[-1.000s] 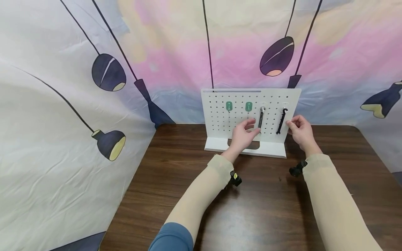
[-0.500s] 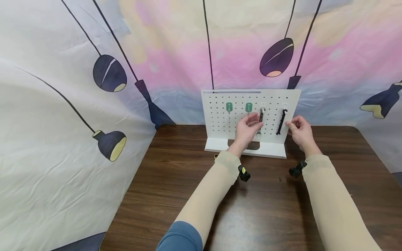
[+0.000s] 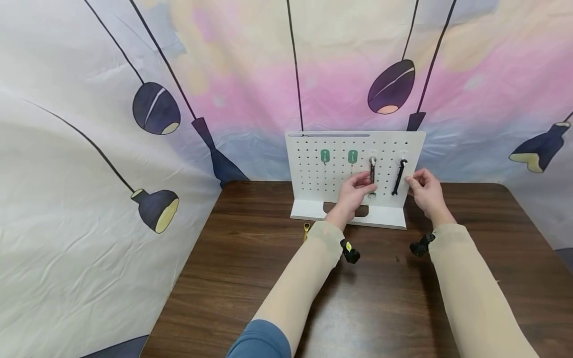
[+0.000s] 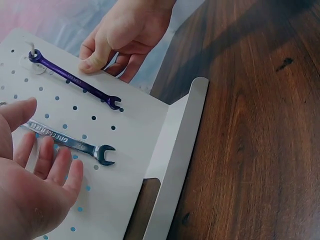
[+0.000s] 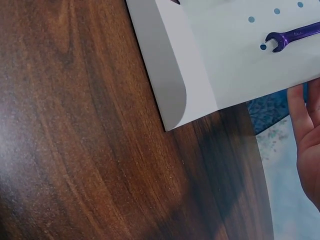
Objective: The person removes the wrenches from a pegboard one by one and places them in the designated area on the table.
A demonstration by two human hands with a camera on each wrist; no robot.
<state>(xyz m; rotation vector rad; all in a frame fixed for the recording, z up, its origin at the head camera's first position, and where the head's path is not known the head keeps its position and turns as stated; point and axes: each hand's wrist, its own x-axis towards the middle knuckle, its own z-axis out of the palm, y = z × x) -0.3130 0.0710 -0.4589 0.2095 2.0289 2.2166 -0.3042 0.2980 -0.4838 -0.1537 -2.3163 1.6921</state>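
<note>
A white pegboard stand (image 3: 309,174) stands on the table. From its hooks hang a silver combination wrench (image 4: 70,141) and, to its right, a dark purple combination wrench (image 4: 75,80). My left hand (image 3: 351,194) is at the silver wrench, thumb on one side and loosely bent fingers on the other. In the left wrist view its fingertips lie close along the shaft; whether they touch it I cannot tell. My right hand (image 3: 427,194) holds the board's right edge, thumb in front and fingers behind.
Two green hook tags (image 3: 325,156) sit on the board's left half. A gold wrench (image 3: 306,230), partly hidden by my left sleeve, lies on the brown wooden table (image 3: 250,238). A patterned cloth (image 3: 250,74) hangs behind the table.
My left hand has moved right to the silver wrench, its fingers now around the shaft. More of the gold wrench shows. My right hand stays at the board's edge.
</note>
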